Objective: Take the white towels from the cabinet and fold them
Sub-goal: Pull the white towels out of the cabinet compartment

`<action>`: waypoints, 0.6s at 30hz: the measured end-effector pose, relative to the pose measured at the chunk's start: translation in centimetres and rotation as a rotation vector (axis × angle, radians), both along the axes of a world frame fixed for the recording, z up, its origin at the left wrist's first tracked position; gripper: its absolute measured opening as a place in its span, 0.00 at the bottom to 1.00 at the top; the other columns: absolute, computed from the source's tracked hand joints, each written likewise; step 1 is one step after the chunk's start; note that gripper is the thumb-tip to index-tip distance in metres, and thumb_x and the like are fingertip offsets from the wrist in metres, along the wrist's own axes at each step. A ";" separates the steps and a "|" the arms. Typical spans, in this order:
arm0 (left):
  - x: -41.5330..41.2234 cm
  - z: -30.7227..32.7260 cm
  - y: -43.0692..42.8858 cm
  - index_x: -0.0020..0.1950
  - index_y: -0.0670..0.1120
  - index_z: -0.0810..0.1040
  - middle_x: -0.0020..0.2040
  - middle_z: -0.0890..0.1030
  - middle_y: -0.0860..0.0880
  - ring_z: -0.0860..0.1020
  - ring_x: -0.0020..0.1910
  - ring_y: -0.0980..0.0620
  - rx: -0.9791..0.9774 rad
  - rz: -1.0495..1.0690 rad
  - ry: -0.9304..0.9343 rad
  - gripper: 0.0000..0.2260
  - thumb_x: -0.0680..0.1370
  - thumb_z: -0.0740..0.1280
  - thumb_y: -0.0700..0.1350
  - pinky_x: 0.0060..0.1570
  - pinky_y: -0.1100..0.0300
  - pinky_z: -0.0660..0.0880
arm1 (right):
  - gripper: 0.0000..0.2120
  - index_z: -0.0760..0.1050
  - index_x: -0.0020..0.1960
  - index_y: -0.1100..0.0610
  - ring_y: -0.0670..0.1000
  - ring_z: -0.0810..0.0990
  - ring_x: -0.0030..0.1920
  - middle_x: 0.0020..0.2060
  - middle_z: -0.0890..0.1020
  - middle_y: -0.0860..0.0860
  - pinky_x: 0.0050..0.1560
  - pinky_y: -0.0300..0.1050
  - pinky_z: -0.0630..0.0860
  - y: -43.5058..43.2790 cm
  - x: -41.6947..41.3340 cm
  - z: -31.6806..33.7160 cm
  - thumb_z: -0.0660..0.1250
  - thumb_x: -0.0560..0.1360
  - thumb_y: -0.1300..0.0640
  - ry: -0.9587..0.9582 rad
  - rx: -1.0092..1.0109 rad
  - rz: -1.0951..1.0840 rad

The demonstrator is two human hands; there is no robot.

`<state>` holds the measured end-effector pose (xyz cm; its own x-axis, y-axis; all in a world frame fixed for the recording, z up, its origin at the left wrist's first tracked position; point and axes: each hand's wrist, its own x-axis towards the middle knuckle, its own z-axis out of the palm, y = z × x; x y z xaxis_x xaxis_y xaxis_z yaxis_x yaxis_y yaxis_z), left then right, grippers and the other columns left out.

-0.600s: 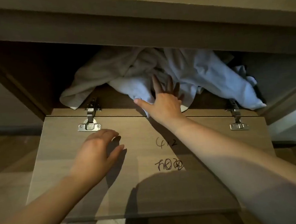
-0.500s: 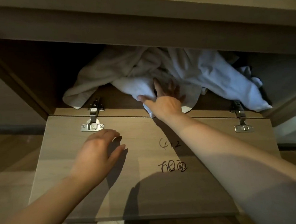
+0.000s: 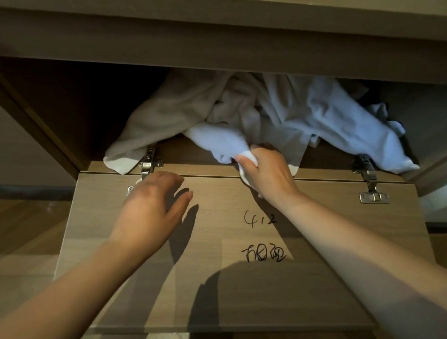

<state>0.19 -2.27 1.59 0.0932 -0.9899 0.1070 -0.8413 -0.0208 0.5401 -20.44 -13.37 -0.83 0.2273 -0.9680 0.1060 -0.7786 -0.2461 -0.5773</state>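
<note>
At the cabinet (image 3: 56,114) mouth, 12 o'clock: R hand (image 3: 265,172) was flat w/ fingers spread on the heap half a sec ago. Now it's curled, thumb and fingers bunching a corner of the white towel (image 3: 215,141) right at the lip. Grab's made. Rest of it lies inside w/ the other towels (image 3: 324,116), trailing off to 2 o'clock. L hand (image 3: 151,205) has crept up to 10 o'clock by the hinge (image 3: 150,162), fingers loose and apart, holding nothing, over the dropped door (image 3: 224,287). Pull-out looks next; folding not begun.
</note>
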 end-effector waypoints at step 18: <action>-3.3 1.8 -6.7 0.58 0.39 0.73 0.58 0.70 0.36 0.68 0.59 0.37 -0.068 0.247 -0.356 0.35 0.72 0.59 0.70 0.56 0.45 0.66 | 0.20 0.78 0.62 0.58 0.48 0.74 0.53 0.55 0.77 0.50 0.49 0.41 0.70 8.3 -8.6 -0.5 0.60 0.80 0.46 0.048 0.004 0.067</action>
